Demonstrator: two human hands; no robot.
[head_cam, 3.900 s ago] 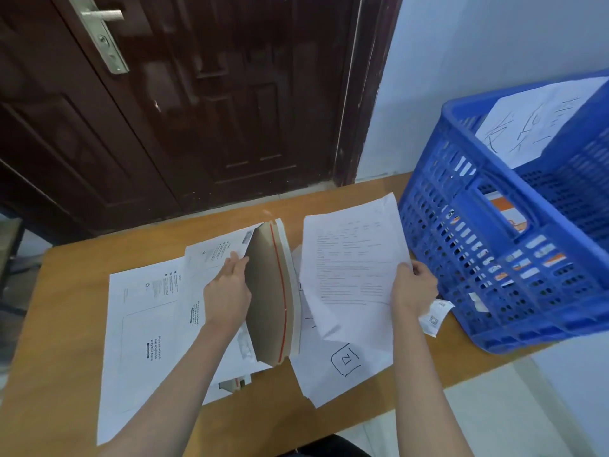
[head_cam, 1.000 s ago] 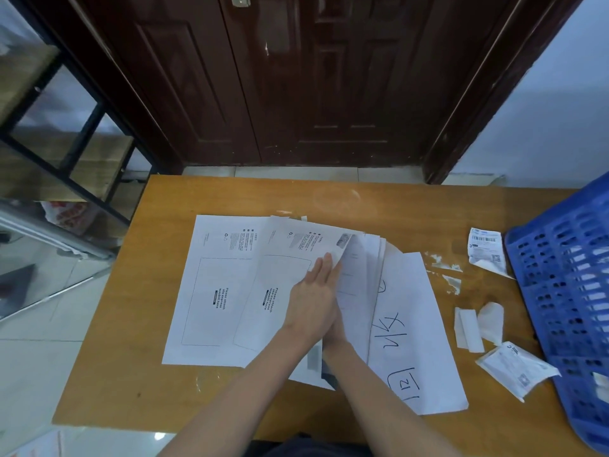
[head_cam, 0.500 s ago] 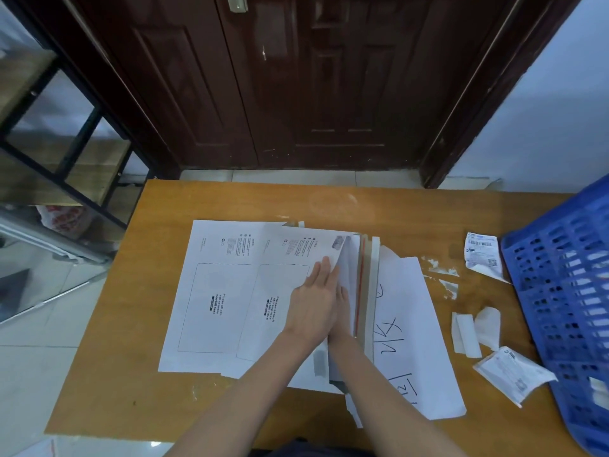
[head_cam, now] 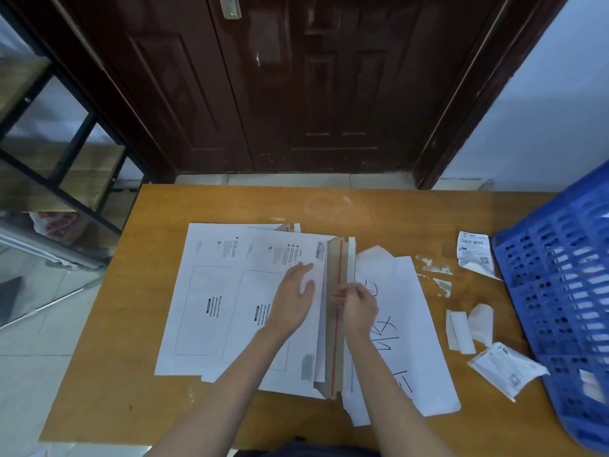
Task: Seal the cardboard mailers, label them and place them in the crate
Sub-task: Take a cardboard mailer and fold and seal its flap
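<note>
the left hand lies flat and open on the top mailer at the table centre, pinning it, while the right hand pinches its raised flap (likely to free the seal strip), the crate well apart.

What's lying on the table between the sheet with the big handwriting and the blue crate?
In the head view, between the handwritten sheet and the blue crate lie peeled backing strips, two crumpled shipping labels and torn paper scraps on the table.
</note>
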